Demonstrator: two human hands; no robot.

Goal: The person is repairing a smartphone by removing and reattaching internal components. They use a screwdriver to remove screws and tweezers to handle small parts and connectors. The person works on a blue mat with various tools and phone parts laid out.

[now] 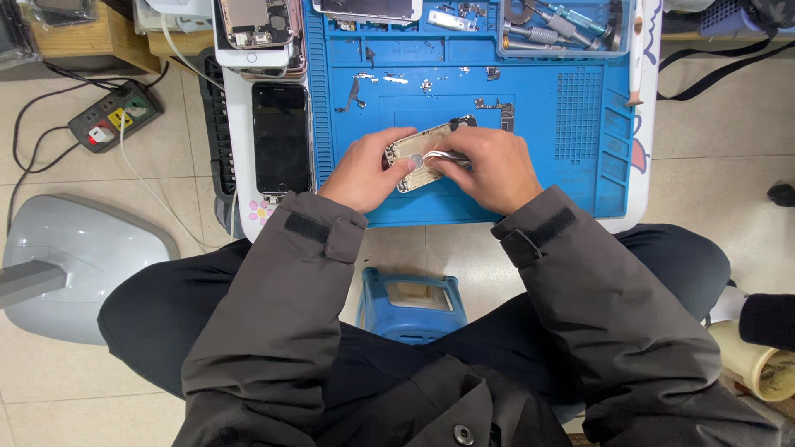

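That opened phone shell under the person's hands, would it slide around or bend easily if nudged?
The phone shell looks thin, flat and probably light, so it might skid; the left hand steadies it on the blue mat. It looks metallic, so likely stiff rather than floppy. Being flat, it should not roll or tip.

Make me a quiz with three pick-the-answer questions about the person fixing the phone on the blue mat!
1. Where does the black-screened phone lie?
A) left of the blue rubber work mat
B) on the floor
C) on the person's lap

2. What colour is the small plastic stool between the knees?
A) red
B) blue
C) yellow

3. What is the opened gold phone shell doing?
A) lying alone, untouched
B) held between both hands
C) standing upright

Answers: 1 A, it lies beside the mat's left edge. 2 B, its frame shows blue. 3 B, the left hand steadies it while the right hand holds thin metal tweezers to it.
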